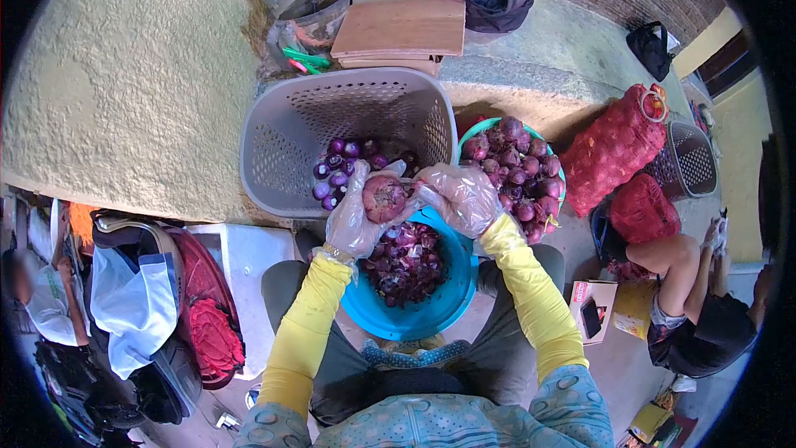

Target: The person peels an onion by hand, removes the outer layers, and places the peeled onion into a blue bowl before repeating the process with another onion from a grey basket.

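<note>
My left hand (352,220), in a clear plastic glove, is closed around a red onion (384,199). From the right, my gloved right hand (466,199) meets the onion with its fingers curled together; whatever they may grip is hidden. Below both hands is a blue basin (460,282) holding dark red onion skins (402,265). Beyond them, a grey perforated basket (282,129) contains several shiny purple peeled onions (336,162). A green-rimmed tub (474,127) heaped with unpeeled red onions (518,162) stands beside my right hand.
A full red mesh sack (613,149) leans at the right near another grey basket (692,158). A phone (590,317) lies on a box (580,294). Another person (705,323) sits at far right. Wooden boards (400,26) lie behind the basket; bags (207,307) are at left.
</note>
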{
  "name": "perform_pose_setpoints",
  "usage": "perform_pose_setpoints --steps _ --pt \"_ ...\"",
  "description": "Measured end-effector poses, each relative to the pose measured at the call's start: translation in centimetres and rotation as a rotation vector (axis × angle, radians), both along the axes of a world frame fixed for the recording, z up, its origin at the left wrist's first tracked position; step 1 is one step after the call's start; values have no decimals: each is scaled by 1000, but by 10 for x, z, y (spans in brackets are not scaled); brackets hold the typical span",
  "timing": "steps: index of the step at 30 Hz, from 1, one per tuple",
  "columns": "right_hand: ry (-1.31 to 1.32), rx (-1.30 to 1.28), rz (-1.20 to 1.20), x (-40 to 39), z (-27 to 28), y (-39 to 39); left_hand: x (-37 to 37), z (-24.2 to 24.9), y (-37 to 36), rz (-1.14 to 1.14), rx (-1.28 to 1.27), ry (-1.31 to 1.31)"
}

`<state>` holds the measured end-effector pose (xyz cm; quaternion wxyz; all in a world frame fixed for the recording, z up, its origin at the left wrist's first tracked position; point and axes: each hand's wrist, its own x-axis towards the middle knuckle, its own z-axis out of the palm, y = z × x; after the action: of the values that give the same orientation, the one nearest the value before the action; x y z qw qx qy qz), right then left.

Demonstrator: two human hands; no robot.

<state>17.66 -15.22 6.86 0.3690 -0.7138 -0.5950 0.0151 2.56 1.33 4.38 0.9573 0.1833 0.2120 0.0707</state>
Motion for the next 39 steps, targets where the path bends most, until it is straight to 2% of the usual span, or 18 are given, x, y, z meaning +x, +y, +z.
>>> perform_pose_setpoints --steps 8,10,16,18,21,39 --pt "-61 -28 -24 -2 7 3 -1 0 -3 -16 24 31" --pt "-62 -30 -45 -2 7 3 -2 2 -3 -83 73 -23" --pt "26 27 -34 0 0 1 -3 3 -3 -92 164 11" --pt "90 -142 -49 -2 5 -2 -2 5 -4 -87 223 36" --pt "147 -236 -55 -3 10 -4 0 8 -7 -81 257 58" --pt "100 -247 -59 -2 0 -6 0 7 -8 -118 342 97"
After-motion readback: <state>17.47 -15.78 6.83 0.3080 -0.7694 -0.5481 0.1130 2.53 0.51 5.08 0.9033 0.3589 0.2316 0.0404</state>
